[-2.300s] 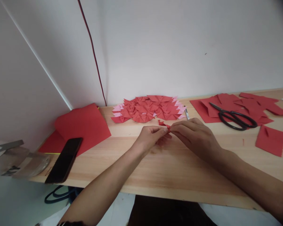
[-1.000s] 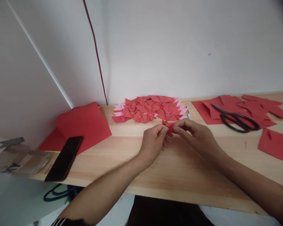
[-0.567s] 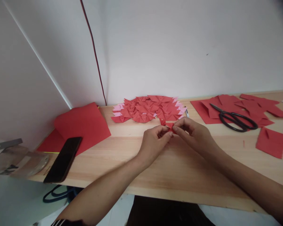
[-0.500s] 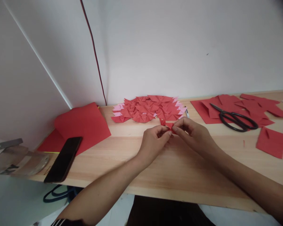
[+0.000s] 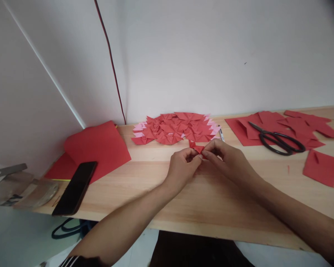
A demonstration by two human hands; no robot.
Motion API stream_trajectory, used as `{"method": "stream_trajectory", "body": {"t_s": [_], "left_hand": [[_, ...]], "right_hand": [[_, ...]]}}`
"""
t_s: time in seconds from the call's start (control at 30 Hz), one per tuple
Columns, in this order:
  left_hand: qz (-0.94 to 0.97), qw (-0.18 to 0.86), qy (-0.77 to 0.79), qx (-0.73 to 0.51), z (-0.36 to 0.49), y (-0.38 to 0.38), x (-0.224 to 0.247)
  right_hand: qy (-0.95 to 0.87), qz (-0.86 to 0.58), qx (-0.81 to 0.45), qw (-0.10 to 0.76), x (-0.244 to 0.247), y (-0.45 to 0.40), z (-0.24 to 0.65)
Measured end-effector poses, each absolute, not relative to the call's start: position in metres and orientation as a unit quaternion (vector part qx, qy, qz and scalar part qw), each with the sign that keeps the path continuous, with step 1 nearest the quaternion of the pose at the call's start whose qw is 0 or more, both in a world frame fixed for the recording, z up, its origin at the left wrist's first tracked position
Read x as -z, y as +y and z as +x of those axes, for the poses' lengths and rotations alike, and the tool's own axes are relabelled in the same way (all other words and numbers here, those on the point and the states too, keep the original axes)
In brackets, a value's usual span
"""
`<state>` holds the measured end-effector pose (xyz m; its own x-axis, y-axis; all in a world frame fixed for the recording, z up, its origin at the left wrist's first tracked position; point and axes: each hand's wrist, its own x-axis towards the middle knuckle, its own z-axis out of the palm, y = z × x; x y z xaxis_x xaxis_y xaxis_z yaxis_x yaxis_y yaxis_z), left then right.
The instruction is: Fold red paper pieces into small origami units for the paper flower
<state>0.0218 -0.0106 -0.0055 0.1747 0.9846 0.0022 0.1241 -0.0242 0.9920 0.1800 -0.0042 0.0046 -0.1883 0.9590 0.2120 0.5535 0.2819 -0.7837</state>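
Note:
Between my hands is a small piece of folded red paper (image 5: 197, 148), held just above the table. My left hand (image 5: 182, 164) pinches it from the left, thumb and fingertips closed on its lower part. From the right, my right hand (image 5: 224, 157) grips its edge between thumb and forefinger. My fingertips cover part of the folds. Just behind lies a spread of folded red and pink paper pieces (image 5: 172, 128), overlapping in rows against the wall.
Black-handled scissors (image 5: 279, 142) rest on red paper sheets (image 5: 244, 131) at the right. A cut red piece (image 5: 319, 168) lies nearer. A marker (image 5: 221, 133) is by the folded pile. At the left are a phone (image 5: 75, 188), large red sheets (image 5: 100, 148) and a clear container (image 5: 36, 193).
The folded paper has tilted slightly in my fingers, showing a different face. Both hands stay in nearly the same place, with the fingertips shifting a little.

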Motion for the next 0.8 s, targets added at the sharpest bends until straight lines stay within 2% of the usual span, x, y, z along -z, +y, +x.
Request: {"method": "stream_trajectory", "body": {"t_s": [0.2,0.33,0.47,0.67,0.8], "left_hand": [[0.571,0.506,0.481,-0.433,0.023,-0.012,0.007],[0.546,0.527,0.477,-0.443,0.023,-0.012,0.004],[0.524,0.554,0.466,-0.448,0.022,-0.010,0.003],[0.532,0.594,0.443,-0.410,0.019,-0.007,0.008],[0.544,0.606,0.428,-0.393,0.017,-0.007,0.006]], "right_hand": [[-0.701,-0.534,-0.293,0.371,-0.003,-0.003,0.179],[-0.663,-0.522,-0.357,0.400,0.001,0.001,0.181],[-0.689,-0.487,-0.394,0.366,0.001,0.000,0.183],[-0.755,-0.462,-0.341,0.317,0.003,0.003,0.187],[-0.767,-0.440,-0.350,0.307,0.001,0.005,0.190]]}}
